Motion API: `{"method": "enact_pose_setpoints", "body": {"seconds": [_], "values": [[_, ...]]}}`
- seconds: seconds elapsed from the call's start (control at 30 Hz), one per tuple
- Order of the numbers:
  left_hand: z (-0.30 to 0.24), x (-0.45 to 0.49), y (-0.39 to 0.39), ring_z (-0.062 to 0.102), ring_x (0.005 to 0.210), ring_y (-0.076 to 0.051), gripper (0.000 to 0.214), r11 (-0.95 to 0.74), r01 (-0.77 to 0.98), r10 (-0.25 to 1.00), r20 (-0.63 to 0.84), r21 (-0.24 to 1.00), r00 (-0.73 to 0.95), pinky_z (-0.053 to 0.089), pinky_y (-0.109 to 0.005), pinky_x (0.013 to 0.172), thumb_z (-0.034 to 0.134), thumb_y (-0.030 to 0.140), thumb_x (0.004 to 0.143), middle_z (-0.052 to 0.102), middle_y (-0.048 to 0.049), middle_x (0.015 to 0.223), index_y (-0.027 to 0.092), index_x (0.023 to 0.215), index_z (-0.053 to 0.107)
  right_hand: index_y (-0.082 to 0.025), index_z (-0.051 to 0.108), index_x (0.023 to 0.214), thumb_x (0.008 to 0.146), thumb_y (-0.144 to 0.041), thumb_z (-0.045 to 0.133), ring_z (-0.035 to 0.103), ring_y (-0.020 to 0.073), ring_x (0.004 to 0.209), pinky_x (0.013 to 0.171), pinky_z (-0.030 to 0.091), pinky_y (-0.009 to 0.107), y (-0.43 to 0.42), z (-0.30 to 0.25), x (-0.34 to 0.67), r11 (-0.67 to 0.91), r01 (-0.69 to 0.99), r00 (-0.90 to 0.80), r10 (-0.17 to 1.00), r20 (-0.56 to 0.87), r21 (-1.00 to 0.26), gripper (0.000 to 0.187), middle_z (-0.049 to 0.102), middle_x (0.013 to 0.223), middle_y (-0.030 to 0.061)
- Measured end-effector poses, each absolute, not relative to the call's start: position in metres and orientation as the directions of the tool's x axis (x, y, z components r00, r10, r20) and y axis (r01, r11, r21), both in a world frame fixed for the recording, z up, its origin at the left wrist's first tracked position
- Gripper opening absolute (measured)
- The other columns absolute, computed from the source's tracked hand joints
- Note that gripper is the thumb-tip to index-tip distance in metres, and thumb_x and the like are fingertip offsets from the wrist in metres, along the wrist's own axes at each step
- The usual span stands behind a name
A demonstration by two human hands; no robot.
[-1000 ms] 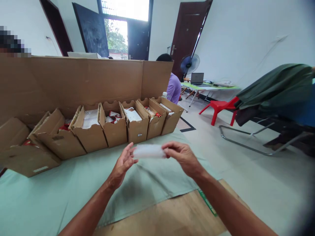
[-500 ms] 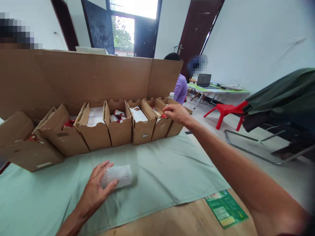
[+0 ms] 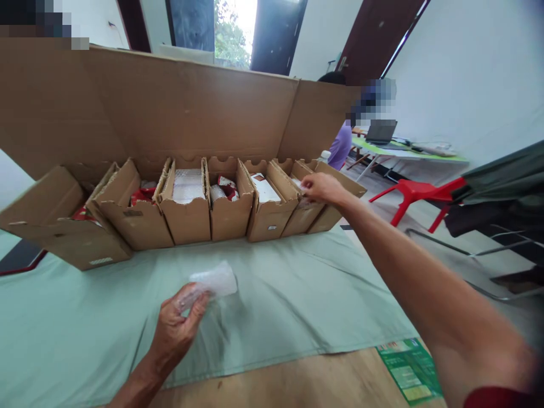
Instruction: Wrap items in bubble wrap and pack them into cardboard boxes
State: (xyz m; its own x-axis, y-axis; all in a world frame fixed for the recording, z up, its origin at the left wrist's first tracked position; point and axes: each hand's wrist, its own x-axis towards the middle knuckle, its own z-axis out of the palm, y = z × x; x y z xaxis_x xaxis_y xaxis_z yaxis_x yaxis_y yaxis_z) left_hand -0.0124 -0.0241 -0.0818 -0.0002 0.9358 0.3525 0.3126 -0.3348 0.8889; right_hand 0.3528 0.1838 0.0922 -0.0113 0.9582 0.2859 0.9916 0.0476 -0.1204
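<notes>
In the head view, we find the left hand (image 3: pixel 181 320) now alone holding the translucent wrapped piece (image 3: pixel 217 279), thumb and fingers closed around its near end above the green cloth (image 3: pixel 272 294). The right hand (image 3: pixel 323 188) no longer shares that hold; we judge it freed for the cardboard box (image 3: pixel 301 220), fingers bunched at the opening, any grip there unclear.
</notes>
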Motion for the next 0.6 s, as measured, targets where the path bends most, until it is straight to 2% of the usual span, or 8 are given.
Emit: {"method": "enact_pose_setpoints", "body": {"seconds": [0.1, 0.13, 0.2, 0.27, 0.33, 0.4, 0.5, 0.6], "values": [[-0.075, -0.015, -0.025, 0.074, 0.078, -0.023, 0.035, -0.031, -0.046, 0.994, 0.025, 0.998, -0.110, 0.062, -0.033, 0.074, 0.074, 0.052, 0.082, 0.078, -0.0045, 0.082, 0.018, 0.090, 0.077, -0.017, 0.063, 0.099, 0.080, -0.020, 0.061, 0.068, 0.0238, 0.100, 0.080, 0.054, 0.034, 0.133, 0.113, 0.357, 0.046, 0.965, 0.107, 0.829, 0.549, -0.257, 0.019, 0.071, 0.117, 0.0144], [-0.074, -0.014, -0.024, 0.074, 0.078, -0.023, 0.041, 0.048, -0.187, 0.990, -0.072, 0.981, -0.124, 0.062, -0.033, 0.074, 0.078, 0.056, 0.077, 0.078, -0.0044, 0.084, 0.017, 0.092, 0.076, -0.018, 0.060, 0.102, 0.081, -0.022, 0.060, 0.067, 0.0214, 0.096, 0.077, 0.054, 0.032, 0.112, 0.117, 0.355, 0.097, 0.943, 0.129, 0.776, 0.618, -0.318, 0.022, 0.069, 0.118, 0.0130], [-0.071, -0.009, -0.022, 0.075, 0.079, -0.024, 0.052, 0.160, -0.410, 0.967, -0.225, 0.898, -0.115, 0.063, -0.035, 0.075, 0.086, 0.058, 0.066, 0.078, -0.0040, 0.086, 0.016, 0.095, 0.074, -0.022, 0.057, 0.099, 0.077, -0.025, 0.065, 0.064, 0.0177, 0.074, 0.063, 0.051, 0.029, 0.069, 0.113, 0.343, 0.296, 0.826, 0.151, 0.704, 0.694, -0.479, 0.024, 0.070, 0.098, 0.0066], [-0.069, -0.005, -0.019, 0.075, 0.085, -0.026, 0.058, 0.214, -0.512, 0.950, -0.300, 0.832, -0.091, 0.062, -0.037, 0.079, 0.090, 0.057, 0.059, 0.078, -0.0047, 0.087, 0.016, 0.095, 0.073, -0.024, 0.058, 0.100, 0.080, -0.026, 0.065, 0.063, 0.0179, 0.073, 0.065, 0.051, 0.031, 0.030, 0.094, 0.320, 0.410, 0.784, 0.071, 0.686, 0.724, -0.465, 0.021, 0.069, 0.095, 0.0047], [-0.068, -0.001, -0.017, 0.075, 0.093, -0.028, 0.060, 0.240, -0.535, 0.950, -0.308, 0.810, -0.041, 0.061, -0.039, 0.086, 0.089, 0.058, 0.061, 0.079, -0.0071, 0.092, 0.015, 0.100, 0.073, -0.026, 0.062, 0.103, 0.085, -0.020, 0.059, 0.066, 0.0195, 0.080, 0.074, 0.053, 0.034, 0.001, 0.064, 0.289, 0.479, 0.806, -0.116, 0.706, 0.699, -0.349, 0.020, 0.072, 0.100, 0.0064], [-0.068, 0.000, -0.018, 0.073, 0.103, -0.031, 0.068, 0.285, -0.521, 0.954, -0.292, 0.804, 0.071, 0.058, -0.042, 0.092, 0.085, 0.062, 0.065, 0.078, -0.0102, 0.103, 0.015, 0.112, 0.071, -0.024, 0.066, 0.108, 0.087, -0.018, 0.057, 0.070, 0.0227, 0.090, 0.082, 0.053, 0.038, -0.017, 0.030, 0.256, 0.610, 0.733, -0.375, 0.731, 0.570, -0.300, 0.023, 0.075, 0.106, 0.0089], [-0.073, 0.002, -0.021, 0.069, 0.114, -0.033, 0.078, 0.320, -0.415, 0.942, -0.238, 0.852, 0.239, 0.054, -0.042, 0.098, 0.086, 0.058, 0.066, 0.076, -0.0114, 0.116, 0.016, 0.128, 0.065, -0.023, 0.070, 0.115, 0.089, -0.027, 0.066, 0.070, 0.0245, 0.108, 0.093, 0.053, 0.039, -0.021, -0.001, 0.223, 0.739, 0.522, -0.693, 0.658, 0.293, -0.425, 0.026, 0.077, 0.116, 0.0087], [-0.081, 0.004, -0.020, 0.070, 0.102, -0.031, 0.071, 0.291, -0.225, 0.943, -0.240, 0.930, 0.229, 0.053, -0.037, 0.090, 0.086, 0.048, 0.065, 0.077, -0.0090, 0.106, 0.013, 0.124, 0.067, -0.024, 0.075, 0.104, 0.094, -0.032, 0.062, 0.073, 0.0198, 0.096, 0.089, 0.054, 0.034, 0.001, 0.014, 0.222, 0.680, 0.481, -0.654, 0.698, 0.290, -0.554, 0.018, 0.080, 0.102, 0.0043]]}}
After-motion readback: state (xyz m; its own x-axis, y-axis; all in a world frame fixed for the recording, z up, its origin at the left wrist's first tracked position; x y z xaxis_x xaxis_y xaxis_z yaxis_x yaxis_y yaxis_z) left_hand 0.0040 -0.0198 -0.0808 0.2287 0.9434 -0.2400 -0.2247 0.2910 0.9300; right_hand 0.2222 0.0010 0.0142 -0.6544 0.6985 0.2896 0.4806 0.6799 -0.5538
